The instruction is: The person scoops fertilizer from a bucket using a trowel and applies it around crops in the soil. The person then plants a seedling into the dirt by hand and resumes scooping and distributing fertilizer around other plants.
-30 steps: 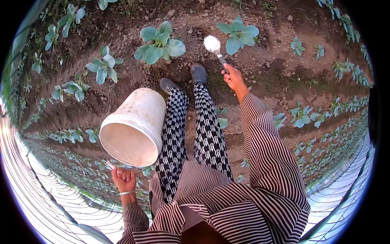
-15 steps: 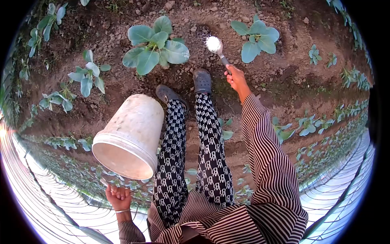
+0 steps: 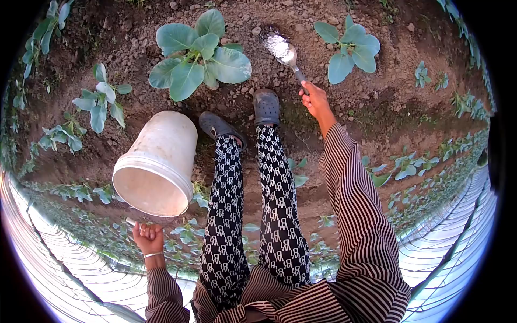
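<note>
Tipped spoon (image 3: 293, 57) since earlier frame, gripped in nearer right hand (image 3: 316, 100), slanting forward-left over soil (image 3: 294, 27) between two plants (image 3: 186, 77), with left hand (image 3: 148, 238) closed around bucket handle (image 3: 131, 221).

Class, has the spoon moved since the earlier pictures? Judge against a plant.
Yes. The spoon has moved left, away from the broad-leaved plant on its right.

The metal spoon (image 3: 293, 60), grey-handled, slants over the soil (image 3: 301, 113), white powder (image 3: 278, 47) at its tip. The stained white bucket (image 3: 164, 141) is tilted, its mouth showing; a whitish grip (image 3: 131, 222) is near its rim.
</note>
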{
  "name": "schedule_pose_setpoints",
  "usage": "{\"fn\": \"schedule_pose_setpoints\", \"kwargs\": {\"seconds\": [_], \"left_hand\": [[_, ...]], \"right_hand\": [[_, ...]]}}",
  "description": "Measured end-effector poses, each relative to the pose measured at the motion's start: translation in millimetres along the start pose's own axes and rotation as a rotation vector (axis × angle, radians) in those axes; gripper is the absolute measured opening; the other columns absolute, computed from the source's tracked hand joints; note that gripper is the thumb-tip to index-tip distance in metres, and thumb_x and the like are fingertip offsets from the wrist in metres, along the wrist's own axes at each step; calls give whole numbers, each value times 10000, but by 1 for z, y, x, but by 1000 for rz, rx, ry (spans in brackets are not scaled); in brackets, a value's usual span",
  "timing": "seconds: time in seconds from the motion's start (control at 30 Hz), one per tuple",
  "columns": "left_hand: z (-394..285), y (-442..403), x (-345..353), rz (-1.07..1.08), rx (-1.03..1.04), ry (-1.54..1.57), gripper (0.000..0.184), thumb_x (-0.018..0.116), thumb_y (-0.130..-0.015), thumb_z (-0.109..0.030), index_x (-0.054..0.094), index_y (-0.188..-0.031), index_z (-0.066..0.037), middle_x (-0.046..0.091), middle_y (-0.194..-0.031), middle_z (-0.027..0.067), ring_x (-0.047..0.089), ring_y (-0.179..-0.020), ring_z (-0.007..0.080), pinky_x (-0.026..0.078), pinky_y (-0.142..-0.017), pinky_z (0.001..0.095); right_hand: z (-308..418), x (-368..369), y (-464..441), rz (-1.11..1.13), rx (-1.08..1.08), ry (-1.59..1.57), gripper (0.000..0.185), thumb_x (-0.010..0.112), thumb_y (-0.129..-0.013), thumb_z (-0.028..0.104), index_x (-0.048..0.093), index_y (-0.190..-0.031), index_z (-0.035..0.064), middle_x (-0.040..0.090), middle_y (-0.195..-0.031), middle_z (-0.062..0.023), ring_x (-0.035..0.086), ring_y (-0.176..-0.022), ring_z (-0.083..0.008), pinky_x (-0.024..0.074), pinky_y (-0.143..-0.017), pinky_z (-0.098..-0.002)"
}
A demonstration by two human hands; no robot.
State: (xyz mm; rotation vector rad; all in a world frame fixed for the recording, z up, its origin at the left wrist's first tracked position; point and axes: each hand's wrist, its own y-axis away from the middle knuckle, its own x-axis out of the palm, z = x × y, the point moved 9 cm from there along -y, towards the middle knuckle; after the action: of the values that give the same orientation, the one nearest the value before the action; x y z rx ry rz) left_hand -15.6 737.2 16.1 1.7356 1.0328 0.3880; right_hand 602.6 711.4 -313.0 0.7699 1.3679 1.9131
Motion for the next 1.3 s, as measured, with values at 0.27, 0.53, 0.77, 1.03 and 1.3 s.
{"fn": "schedule_pose_setpoints", "kwargs": {"seconds": [0.27,0.53,0.77,1.03,1.3], "left_hand": [[55,-35,-11,-36,-91,100,433,500,-896,-280,354,-501,-179,248,-411,-56,224,-368,103,352,-545,309],[75,-45,-30,-20,-140,171,451,511,-920,-339,369,-533,-155,282,-436,-39,304,-410,140,428,-636,353],[88,-49,-45,-100,-133,95,283,583,-892,-313,488,-710,-118,467,-610,-8,481,-583,164,471,-728,369],[86,-55,-58,-111,-69,-54,240,611,-876,-314,522,-787,-110,548,-673,6,561,-657,170,499,-705,347],[32,-9,-54,-343,506,-635,473,624,-834,-133,440,-1257,-32,518,-1189,108,510,-1067,214,428,-853,338]], "right_hand": [[-7,4,3,-28,48,-41,292,610,-885,180,522,-1109,13,548,-719,-73,374,-452,-59,287,-369,-199],[-2,12,20,25,53,-109,266,622,-882,187,476,-1042,33,550,-735,-79,384,-448,-67,294,-357,-199],[21,21,23,36,49,-38,278,636,-872,207,449,-1010,54,555,-746,-76,383,-443,-59,285,-353,-195],[95,129,38,211,-58,237,268,596,-892,239,494,-1055,52,550,-752,-51,373,-451,-44,283,-370,-181],[132,317,55,495,-252,746,444,574,-903,216,466,-1285,15,550,-744,-20,375,-462,-21,277,-375,-163]]}}
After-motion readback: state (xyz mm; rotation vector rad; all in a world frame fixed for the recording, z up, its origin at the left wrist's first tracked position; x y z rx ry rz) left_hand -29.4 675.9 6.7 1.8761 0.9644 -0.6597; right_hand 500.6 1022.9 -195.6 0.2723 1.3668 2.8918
